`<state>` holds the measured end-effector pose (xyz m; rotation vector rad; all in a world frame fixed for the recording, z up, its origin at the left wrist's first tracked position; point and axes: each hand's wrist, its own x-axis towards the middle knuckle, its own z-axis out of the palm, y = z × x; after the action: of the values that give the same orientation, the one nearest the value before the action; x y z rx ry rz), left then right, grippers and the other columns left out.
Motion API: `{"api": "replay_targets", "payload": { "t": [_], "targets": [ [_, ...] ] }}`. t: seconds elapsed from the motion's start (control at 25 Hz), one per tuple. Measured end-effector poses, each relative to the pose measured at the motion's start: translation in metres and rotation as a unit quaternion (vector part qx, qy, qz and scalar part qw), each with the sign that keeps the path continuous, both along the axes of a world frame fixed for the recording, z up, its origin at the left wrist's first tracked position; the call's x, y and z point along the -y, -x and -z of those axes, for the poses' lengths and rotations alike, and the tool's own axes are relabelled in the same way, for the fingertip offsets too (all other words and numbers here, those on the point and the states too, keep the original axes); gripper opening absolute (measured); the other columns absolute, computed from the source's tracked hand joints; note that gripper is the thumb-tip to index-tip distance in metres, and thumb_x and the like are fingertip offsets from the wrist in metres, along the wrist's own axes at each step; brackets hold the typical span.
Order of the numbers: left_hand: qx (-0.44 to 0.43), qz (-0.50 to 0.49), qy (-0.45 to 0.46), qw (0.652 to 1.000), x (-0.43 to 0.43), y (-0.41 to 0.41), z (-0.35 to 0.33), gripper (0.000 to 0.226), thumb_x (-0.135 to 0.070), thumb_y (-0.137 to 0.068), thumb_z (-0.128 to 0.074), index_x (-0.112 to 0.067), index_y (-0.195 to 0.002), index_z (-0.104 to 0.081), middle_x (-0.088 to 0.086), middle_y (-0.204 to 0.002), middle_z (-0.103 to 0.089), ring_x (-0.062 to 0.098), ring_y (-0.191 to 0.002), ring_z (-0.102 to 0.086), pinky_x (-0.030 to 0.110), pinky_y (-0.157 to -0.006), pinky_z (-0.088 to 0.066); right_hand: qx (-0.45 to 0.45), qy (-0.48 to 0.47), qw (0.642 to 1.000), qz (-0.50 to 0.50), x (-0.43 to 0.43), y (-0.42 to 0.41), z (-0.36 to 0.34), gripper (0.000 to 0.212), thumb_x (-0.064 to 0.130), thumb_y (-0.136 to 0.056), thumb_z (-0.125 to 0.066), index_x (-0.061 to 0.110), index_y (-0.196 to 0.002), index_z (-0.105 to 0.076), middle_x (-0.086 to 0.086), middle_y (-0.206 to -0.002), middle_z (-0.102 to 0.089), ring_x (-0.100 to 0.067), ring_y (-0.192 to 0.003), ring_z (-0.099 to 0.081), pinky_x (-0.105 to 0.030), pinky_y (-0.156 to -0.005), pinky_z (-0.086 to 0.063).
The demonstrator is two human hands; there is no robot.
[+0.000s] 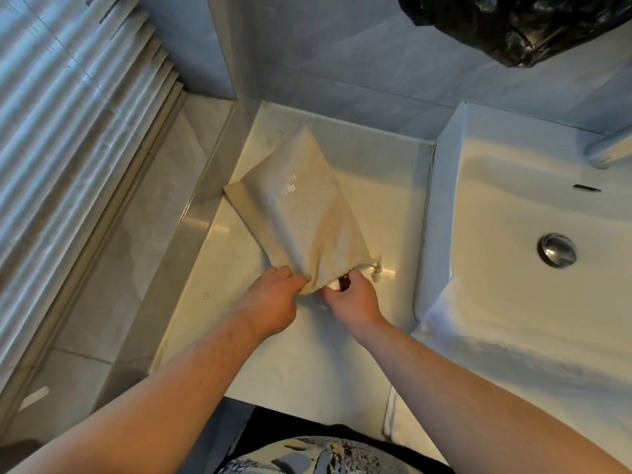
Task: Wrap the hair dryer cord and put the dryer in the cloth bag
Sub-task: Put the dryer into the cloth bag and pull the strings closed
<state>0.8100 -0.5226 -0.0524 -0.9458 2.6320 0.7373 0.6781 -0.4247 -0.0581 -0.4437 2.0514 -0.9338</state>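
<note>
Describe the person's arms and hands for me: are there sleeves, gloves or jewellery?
Both arms are bare past the elbows, no sleeves in view. The left hand and right hand wear no gloves; no ring, watch or bracelet shows. A dark, mottled-print garment shows at the bottom edge.

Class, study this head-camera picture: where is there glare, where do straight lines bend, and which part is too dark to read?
Head view: glare streaks the counter right of the bag mouth; the wide-angle lens fans and bends the lines of the ribbed panel at left; the black sack at top right is mostly dark, with a few glints.
</note>
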Motion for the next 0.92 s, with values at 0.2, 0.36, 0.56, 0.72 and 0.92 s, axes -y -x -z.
{"api": "replay_targets", "payload": {
  "t": [0.2,0.36,0.56,0.72,0.92],
  "targets": [
    [-0.021,-0.024,-0.023,0.999,0.001,-0.005,0.004,0.03,-0.009,-0.088,-0.051,-0.018,-0.114,-0.06,0.004,-0.109,-0.052,0.026,-0.109,-0.048,0.033,-0.09,-0.044,-0.009,-0.041,0.998,-0.05,-0.006,0.026,-0.008,0.041,0.043,-0.072,-0.079,0.02,-0.104,-0.066,0.007,-0.092,-0.07,-0.014,-0.089,-0.066,-0.021,-0.067,-0.045],
    [-0.019,-0.088,-0.006,0.996,-0.007,-0.01,0.013,0.024,-0.023,-0.086,-0.062,-0.015,-0.107,-0.054,0.006,-0.114,-0.05,0.028,-0.108,-0.049,0.035,-0.089,-0.045,-0.306,-0.053,0.936,-0.168,-0.031,0.056,-0.022,0.069,0.041,-0.073,-0.075,0.018,-0.133,-0.048,-0.01,-0.131,-0.049,-0.029,-0.12,-0.05,-0.031,-0.094,-0.044],
    [-0.004,-0.181,-0.036,0.983,-0.012,-0.005,0.018,0.026,-0.02,-0.085,-0.063,-0.01,-0.104,-0.047,0.013,-0.113,-0.054,0.032,-0.1,-0.055,0.036,-0.078,-0.043,-0.293,-0.148,0.854,-0.403,-0.001,0.049,-0.002,0.123,0.069,-0.06,-0.071,0.029,-0.151,0.001,-0.021,-0.16,0.003,-0.04,-0.145,-0.012,-0.046,-0.116,-0.023],
    [0.007,-0.174,-0.067,0.983,-0.004,-0.003,0.016,0.018,-0.015,-0.087,-0.058,-0.013,-0.103,-0.051,0.01,-0.112,-0.055,0.03,-0.1,-0.057,0.033,-0.079,-0.045,-0.266,-0.105,0.884,-0.37,0.009,0.045,0.005,0.072,0.042,-0.074,-0.068,0.017,-0.134,-0.037,-0.015,-0.133,-0.042,-0.038,-0.114,-0.049,-0.042,-0.096,-0.044],
    [-0.029,-0.154,-0.138,0.978,-0.005,-0.005,0.006,0.023,-0.01,-0.082,-0.054,-0.026,-0.072,-0.04,-0.003,-0.082,-0.051,0.026,-0.083,-0.059,0.026,-0.062,-0.036,-0.228,-0.089,0.942,-0.228,0.029,0.04,-0.005,0.008,0.015,-0.084,-0.05,0.015,-0.092,-0.053,-0.01,-0.097,-0.063,-0.032,-0.088,-0.062,-0.032,-0.067,-0.044]
  ]
}}
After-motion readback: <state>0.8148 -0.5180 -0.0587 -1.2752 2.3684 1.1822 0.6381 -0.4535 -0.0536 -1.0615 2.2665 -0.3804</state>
